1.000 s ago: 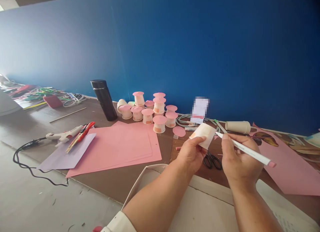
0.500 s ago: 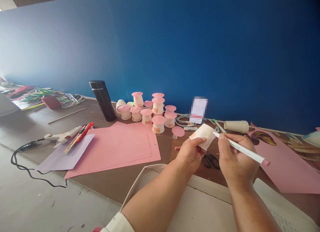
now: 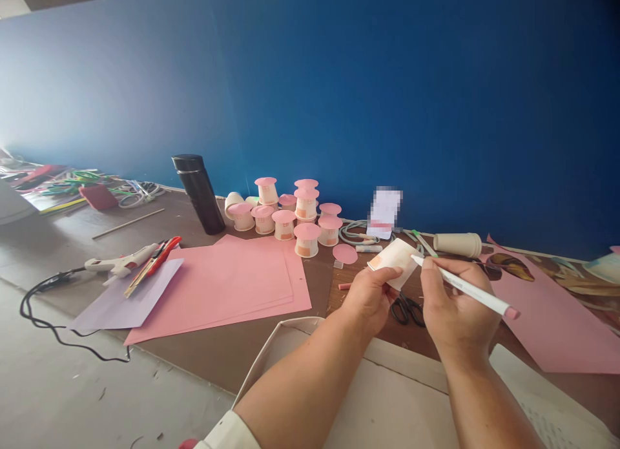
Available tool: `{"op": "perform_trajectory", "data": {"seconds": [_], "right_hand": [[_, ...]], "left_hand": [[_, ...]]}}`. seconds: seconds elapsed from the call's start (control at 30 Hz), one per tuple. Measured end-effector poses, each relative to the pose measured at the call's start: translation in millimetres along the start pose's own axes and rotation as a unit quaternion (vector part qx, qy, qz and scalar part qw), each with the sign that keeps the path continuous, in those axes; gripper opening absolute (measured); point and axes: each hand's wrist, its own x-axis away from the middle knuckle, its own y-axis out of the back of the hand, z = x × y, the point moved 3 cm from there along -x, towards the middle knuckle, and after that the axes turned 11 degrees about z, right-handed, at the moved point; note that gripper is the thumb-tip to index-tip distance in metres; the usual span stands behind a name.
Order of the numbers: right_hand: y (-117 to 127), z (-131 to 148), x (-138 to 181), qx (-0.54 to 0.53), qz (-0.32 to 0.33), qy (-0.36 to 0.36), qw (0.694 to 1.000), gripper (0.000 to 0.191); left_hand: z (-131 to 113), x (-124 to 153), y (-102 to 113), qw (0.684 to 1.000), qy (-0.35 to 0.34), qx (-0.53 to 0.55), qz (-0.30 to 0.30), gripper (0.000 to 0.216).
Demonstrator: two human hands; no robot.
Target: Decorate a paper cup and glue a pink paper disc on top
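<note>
My left hand (image 3: 372, 297) is closed around a white paper cup (image 3: 398, 258), which is tilted on its side and bears an orange patch near its rim. In my right hand (image 3: 455, 307) is a white marker pen (image 3: 472, 289) with a pink end. Its tip points at the side of the cup; whether it touches is too small to tell. Beyond my hands stand several paper cups (image 3: 307, 247) turned upside down, topped with pink paper discs and marked with orange patches. A loose pink paper disc (image 3: 345, 254) lies left of the held cup.
Black scissors (image 3: 407, 310) lie below the held cup. Pink paper sheets (image 3: 242, 274) spread to the left, with a glue gun (image 3: 121, 265) and a red utility knife (image 3: 155, 265) beside them. A black flask (image 3: 199, 194) stands behind. Stacked cups (image 3: 458, 245) lie at right.
The pen and my right hand have shifted very slightly left. The cup stays in my left hand almost unmoved.
</note>
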Motion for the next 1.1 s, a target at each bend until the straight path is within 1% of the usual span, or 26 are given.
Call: {"op": "perform_trajectory", "data": {"seconds": [0.23, 0.53, 0.8, 1.1], "right_hand": [[-0.9, 0.5, -0.7, 0.004, -0.002, 0.005, 1.000, 0.024], [0.4, 2.8, -0.9, 0.020, 0.005, 0.002, 1.000, 0.022], [0.1, 3.3, -0.5, 0.028, 0.015, 0.005, 0.999, 0.019], [-1.9, 2.6, -0.5, 0.034, 0.026, 0.012, 0.999, 0.019]], "left_hand": [[0.7, -1.4, 2.3, 1.000, 0.005, 0.003, -0.011, 0.034], [2.0, -3.6, 4.0, 1.000, -0.008, -0.020, -0.002, 0.039], [1.1, -3.5, 3.3, 1.000, -0.008, -0.016, -0.002, 0.039], [-0.2, -2.0, 1.9, 1.000, -0.015, -0.015, -0.004, 0.033]]}}
